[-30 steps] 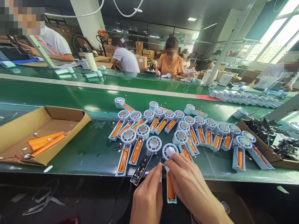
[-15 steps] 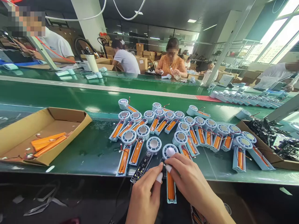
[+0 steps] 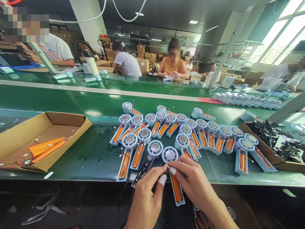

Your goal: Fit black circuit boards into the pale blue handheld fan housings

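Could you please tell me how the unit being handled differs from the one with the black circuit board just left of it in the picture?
The handled unit shows an orange cell in its handle, while the board unit shows a black circuit board there. The handled unit's handle slants down to the right in the picture; the board unit's slants down to the left. Both have a round, pale blue head with a silvery disc.
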